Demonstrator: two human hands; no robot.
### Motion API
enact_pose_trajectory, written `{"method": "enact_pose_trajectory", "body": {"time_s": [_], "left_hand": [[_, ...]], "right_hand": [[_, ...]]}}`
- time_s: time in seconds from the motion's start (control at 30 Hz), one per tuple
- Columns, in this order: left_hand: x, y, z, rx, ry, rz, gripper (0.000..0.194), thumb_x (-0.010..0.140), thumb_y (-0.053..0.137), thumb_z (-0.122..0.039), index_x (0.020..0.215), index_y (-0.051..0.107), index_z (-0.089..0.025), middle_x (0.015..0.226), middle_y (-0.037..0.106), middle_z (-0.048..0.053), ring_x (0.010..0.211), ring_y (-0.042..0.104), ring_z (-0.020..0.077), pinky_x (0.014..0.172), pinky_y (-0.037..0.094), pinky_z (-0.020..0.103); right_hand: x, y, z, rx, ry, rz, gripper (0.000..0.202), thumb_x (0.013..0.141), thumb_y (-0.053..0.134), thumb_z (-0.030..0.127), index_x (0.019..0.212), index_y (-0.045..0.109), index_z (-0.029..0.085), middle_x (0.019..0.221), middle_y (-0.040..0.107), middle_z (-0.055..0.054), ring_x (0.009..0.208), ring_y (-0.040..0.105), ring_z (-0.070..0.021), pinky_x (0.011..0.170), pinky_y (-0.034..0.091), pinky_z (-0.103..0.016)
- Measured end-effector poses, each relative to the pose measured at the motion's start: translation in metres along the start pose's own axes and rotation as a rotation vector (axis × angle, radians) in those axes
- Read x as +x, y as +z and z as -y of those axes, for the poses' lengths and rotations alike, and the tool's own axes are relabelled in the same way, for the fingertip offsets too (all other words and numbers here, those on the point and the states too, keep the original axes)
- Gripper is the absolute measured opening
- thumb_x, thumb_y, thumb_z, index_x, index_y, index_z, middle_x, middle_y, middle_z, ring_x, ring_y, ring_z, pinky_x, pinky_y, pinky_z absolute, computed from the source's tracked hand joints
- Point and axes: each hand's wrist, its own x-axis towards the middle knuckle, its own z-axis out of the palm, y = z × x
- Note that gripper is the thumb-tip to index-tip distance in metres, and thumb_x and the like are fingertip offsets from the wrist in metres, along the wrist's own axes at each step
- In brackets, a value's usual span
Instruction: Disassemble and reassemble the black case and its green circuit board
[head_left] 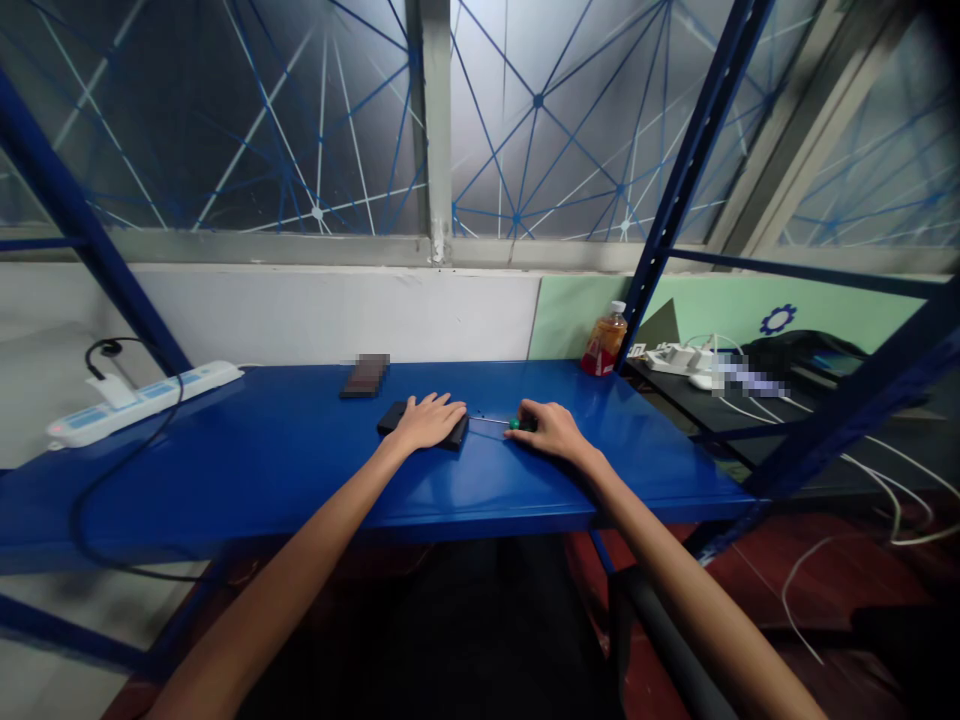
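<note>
A flat, black, box-shaped object (388,418) lies on the blue table, partly covered by my left hand (429,420). That hand rests on its top with the fingers stretched out. To the right, my right hand (553,430) is closed around the green and black handle of a screwdriver (513,425). The thin metal shaft points left, and its tip is at or close to the object's right edge; contact cannot be made out. A few tiny dark bits (480,413), too small to name, lie just behind the shaft.
The blue table (300,480) stands against a wall. A dark, blurred-out flat item (366,376) lies at the back, and a bottle (604,342) with orange-red contents stands back right. At left is a white power strip (146,402) with a black cable (112,478). Blue frame posts (694,140) flank the table.
</note>
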Motion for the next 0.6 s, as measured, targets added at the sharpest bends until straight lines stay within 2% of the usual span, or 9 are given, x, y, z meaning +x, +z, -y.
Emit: {"method": "enact_pose_trajectory", "body": {"time_s": [0.1, 0.17, 0.4, 0.6], "left_hand": [[-0.0004, 0.0000, -0.0003, 0.007, 0.001, -0.014, 0.061, 0.096, 0.009, -0.058, 0.141, 0.044, -0.036, 0.152, 0.037, 0.006, 0.140, 0.030, 0.0336, 0.107, 0.021, 0.065], [-0.0008, -0.0003, -0.0008, 0.006, 0.000, -0.020, 0.060, 0.097, 0.010, -0.058, 0.140, 0.045, -0.036, 0.152, 0.038, 0.006, 0.140, 0.031, 0.0338, 0.106, 0.022, 0.065], [-0.0018, -0.0013, -0.0009, 0.009, 0.006, -0.029, 0.059, 0.097, 0.011, -0.058, 0.139, 0.047, -0.036, 0.152, 0.039, 0.005, 0.139, 0.032, 0.0344, 0.106, 0.022, 0.065], [-0.0005, -0.0004, 0.0001, 0.006, -0.002, -0.035, 0.059, 0.097, 0.011, -0.058, 0.137, 0.048, -0.037, 0.151, 0.039, 0.005, 0.139, 0.032, 0.0330, 0.107, 0.022, 0.064]], "right_hand": [[-0.0007, -0.0018, 0.0024, -0.016, -0.008, -0.011, 0.042, 0.091, 0.045, 0.057, 0.078, 0.062, 0.021, 0.068, 0.066, -0.001, 0.062, 0.056, -0.0139, 0.057, 0.026, -0.025], [-0.0006, -0.0025, 0.0018, -0.018, -0.025, -0.005, 0.044, 0.095, 0.040, 0.053, 0.076, 0.064, 0.021, 0.071, 0.066, -0.002, 0.064, 0.056, -0.0136, 0.057, 0.026, -0.025], [0.0014, -0.0022, -0.0026, 0.012, -0.022, -0.001, 0.045, 0.085, 0.053, 0.062, 0.074, 0.064, 0.020, 0.078, 0.066, -0.003, 0.069, 0.056, -0.0145, 0.058, 0.028, -0.024], [0.0003, 0.0010, -0.0008, 0.004, -0.014, 0.010, 0.035, 0.081, 0.062, 0.056, 0.082, 0.060, 0.022, 0.075, 0.068, -0.001, 0.067, 0.058, -0.0157, 0.057, 0.026, -0.024]]}}
